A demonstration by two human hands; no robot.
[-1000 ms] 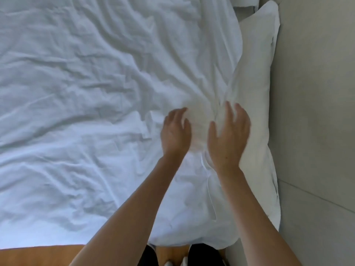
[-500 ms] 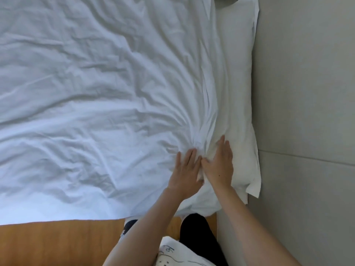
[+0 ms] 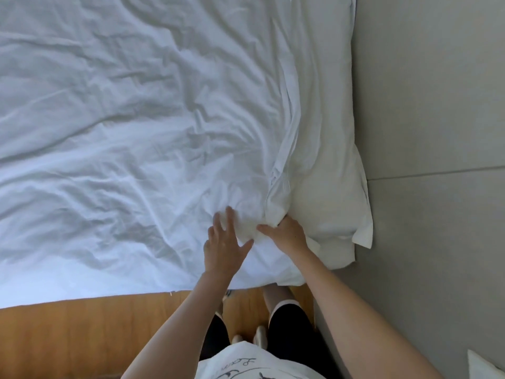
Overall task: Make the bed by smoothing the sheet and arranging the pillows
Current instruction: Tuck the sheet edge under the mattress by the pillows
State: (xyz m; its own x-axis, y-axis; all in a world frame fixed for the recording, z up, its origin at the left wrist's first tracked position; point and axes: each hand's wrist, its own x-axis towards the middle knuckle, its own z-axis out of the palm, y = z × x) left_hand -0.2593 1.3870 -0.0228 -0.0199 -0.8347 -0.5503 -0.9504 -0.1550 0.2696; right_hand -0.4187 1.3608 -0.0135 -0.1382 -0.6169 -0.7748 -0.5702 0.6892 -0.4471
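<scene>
Sheet (image 3: 131, 138): white, creased, spread over the bed, bunched where it meets the pillow (image 3: 325, 160) at the wall side.
Left hand (image 3: 225, 242): flat, fingers spread, pressing the sheet.
Right hand (image 3: 287, 233): fingers tucked into the bunched edge, apparently gripping it.
Risk: pulling the gathered edge may drag fresh creases or shift the pillow.
Change: half a second ago the hands lay together; the left has since slid away.

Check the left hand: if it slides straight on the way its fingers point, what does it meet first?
The left hand lies flat on the sheet, fingers pointing up the bed and slightly right. Going straight on, it would likely first meet the bunched fold of sheet beside the pillow; depth is unclear.
</scene>
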